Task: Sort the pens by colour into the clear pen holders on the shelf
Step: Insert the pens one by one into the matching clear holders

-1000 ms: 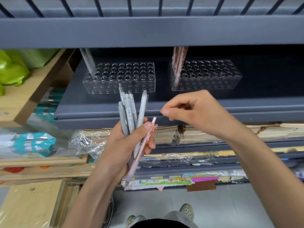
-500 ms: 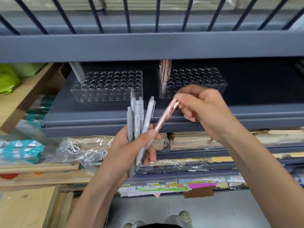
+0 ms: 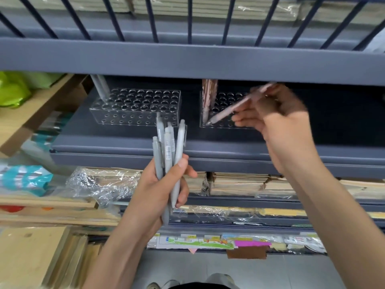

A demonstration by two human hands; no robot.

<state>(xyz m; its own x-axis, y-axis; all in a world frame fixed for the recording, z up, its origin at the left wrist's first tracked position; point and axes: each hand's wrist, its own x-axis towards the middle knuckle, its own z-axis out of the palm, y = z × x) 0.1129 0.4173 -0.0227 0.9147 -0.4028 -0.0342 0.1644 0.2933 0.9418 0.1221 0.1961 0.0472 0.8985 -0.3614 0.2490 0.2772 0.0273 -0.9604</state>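
Note:
My left hand (image 3: 164, 184) grips a bunch of several grey pens (image 3: 168, 147), held upright below the shelf edge. My right hand (image 3: 277, 115) pinches a single pink pen (image 3: 233, 109), tilted with its tip down over the front left corner of the right clear holder (image 3: 225, 124). That holder has a few pink pens (image 3: 209, 94) standing in its left end. The left clear holder (image 3: 135, 107) stands to the left with grey pens (image 3: 100, 88) in its back left corner; most of its holes are empty.
Both holders sit on a dark grey shelf (image 3: 125, 142) under a low upper shelf beam (image 3: 187, 59). Wrapped notebooks and paper stacks (image 3: 239, 182) fill the shelves below. Wooden boards (image 3: 31, 113) and green packets (image 3: 12, 88) lie at the left.
My right hand pulled the pink pen out of the left hand's bunch and carried it up and right to the right holder. The view has tilted upward.

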